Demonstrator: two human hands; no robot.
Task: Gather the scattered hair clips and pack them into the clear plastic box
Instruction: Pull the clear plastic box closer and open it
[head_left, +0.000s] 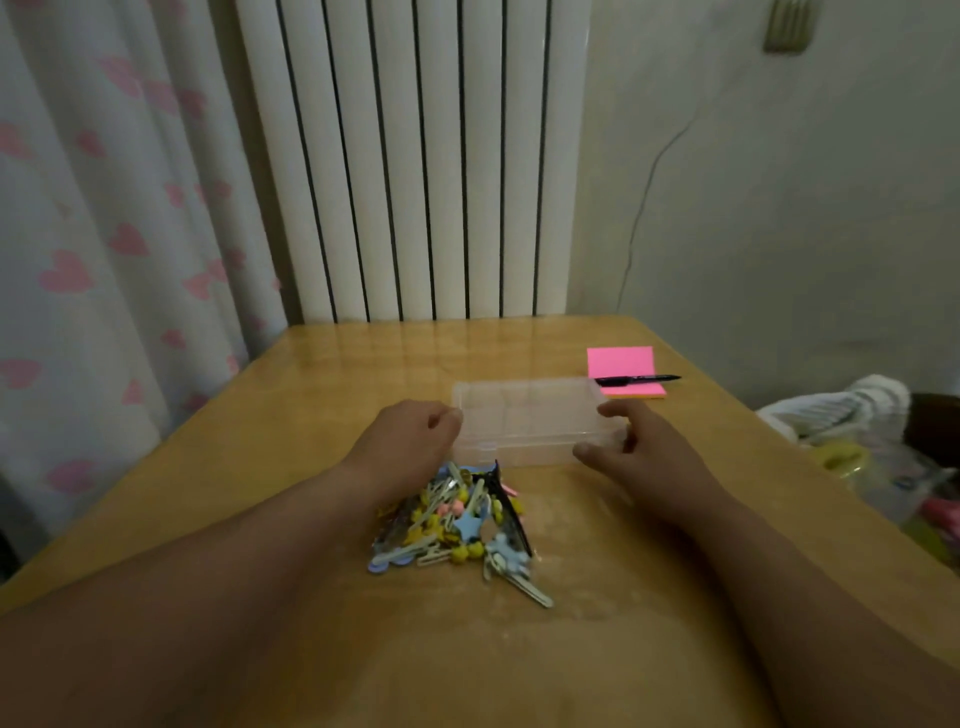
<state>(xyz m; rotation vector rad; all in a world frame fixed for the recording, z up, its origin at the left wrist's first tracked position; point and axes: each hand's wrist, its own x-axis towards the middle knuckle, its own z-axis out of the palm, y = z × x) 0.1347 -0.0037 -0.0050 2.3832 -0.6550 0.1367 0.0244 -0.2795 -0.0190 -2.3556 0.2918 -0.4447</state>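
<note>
left grip (415, 441) curled at clear box (530, 421), hold we cannot tell | right grip (644, 452) clasps other end | hair clips (457, 525) heaped behind grips

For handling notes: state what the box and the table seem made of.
The box looks like clear, glossy hard plastic: the table shows through it. The table seems varnished wood or laminate: its yellowish top mirrors the radiator.

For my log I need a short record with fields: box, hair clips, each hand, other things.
clear plastic box: on table, lid seemingly shut, no clips visible inside
hair clips: one pile, nearer the person than box
left hand: curled at box's left edge
right hand: holds box's right end
other: black pen on pink notepad
</note>
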